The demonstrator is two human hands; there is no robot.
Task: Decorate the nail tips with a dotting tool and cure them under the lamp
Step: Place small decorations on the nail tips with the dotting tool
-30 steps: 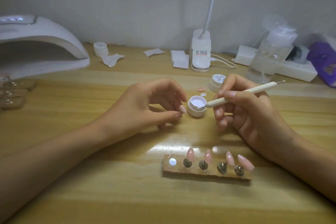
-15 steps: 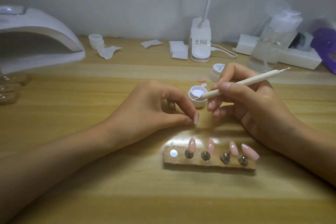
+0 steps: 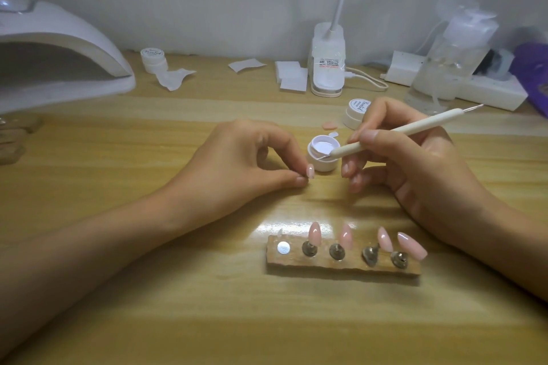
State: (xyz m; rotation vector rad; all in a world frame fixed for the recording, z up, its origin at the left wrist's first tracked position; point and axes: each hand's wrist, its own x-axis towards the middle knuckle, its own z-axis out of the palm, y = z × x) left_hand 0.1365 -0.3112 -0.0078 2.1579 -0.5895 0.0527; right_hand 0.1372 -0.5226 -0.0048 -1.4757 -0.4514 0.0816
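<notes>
The nail tip (image 3: 310,171) being worked on is pinched between the thumb and forefinger of my left hand (image 3: 243,163). These two fingers are closed on its base, the remaining fingers are curled behind them, and the glossy face of the tip is turned toward the tool. I hold it low, just above the table (image 3: 148,290) and just beside the open gel pot (image 3: 323,154), so that the tool has only a short way to travel from gel to nail. My right hand (image 3: 415,175) grips the dotting tool (image 3: 394,135) like a pen: thumb and forefinger are closed round the white shaft near its lower end, and the lower fingers are loosely curled toward the table as a rest. The fine metal end lies at the near rim of the pot; I cannot tell whether it is in the white gel. I judge this to be the loading step, before the first dot. The wooden holder (image 3: 320,267) lies near me and carries four pink tips (image 3: 314,233) on stands, with one bare magnet disc (image 3: 283,247) at its left end, presumably the seat of the tip in my fingers. The curing lamp (image 3: 65,47) stands well apart at the far left, its opening facing the work area.
</notes>
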